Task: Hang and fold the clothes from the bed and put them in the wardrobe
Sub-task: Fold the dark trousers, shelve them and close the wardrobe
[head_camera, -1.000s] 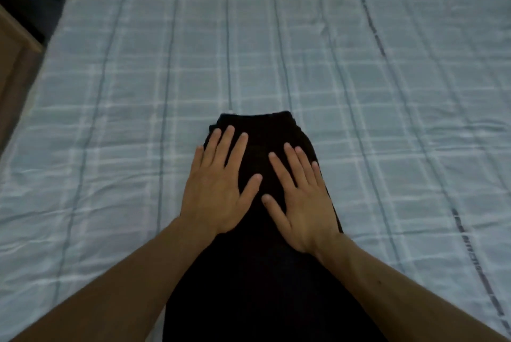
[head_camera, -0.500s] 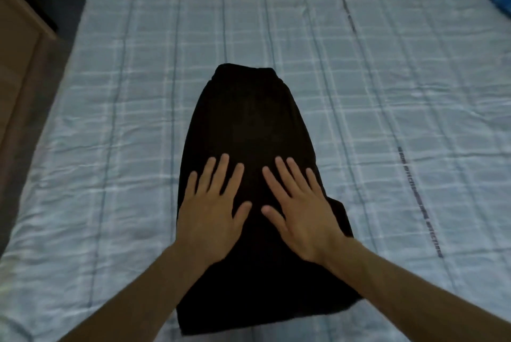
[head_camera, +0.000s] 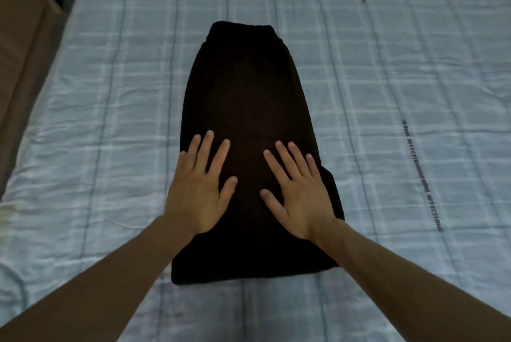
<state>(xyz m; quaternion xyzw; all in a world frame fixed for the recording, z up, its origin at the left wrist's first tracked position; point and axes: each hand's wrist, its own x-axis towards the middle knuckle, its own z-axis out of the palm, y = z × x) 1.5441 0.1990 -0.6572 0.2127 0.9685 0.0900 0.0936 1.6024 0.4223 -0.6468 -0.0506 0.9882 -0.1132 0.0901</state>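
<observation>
A black garment [head_camera: 246, 92] lies folded into a long narrow shape on the bed, its waistband end pointing away from me. My left hand [head_camera: 200, 188] lies flat on its lower left part, fingers straight and spread. My right hand [head_camera: 300, 192] lies flat on the lower right part in the same way, beside a small flap of cloth that sticks out on the right. Both palms press down on the fabric and neither hand grips it.
The bed is covered by a light blue plaid sheet [head_camera: 401, 70] with a line of printed text on the right. A brown wooden piece of furniture [head_camera: 19, 45] stands along the left side of the bed.
Both hands have slid down the garment from near its waistband toward its near end, staying flat. More of the garment's far part and its near edge are now in view.
</observation>
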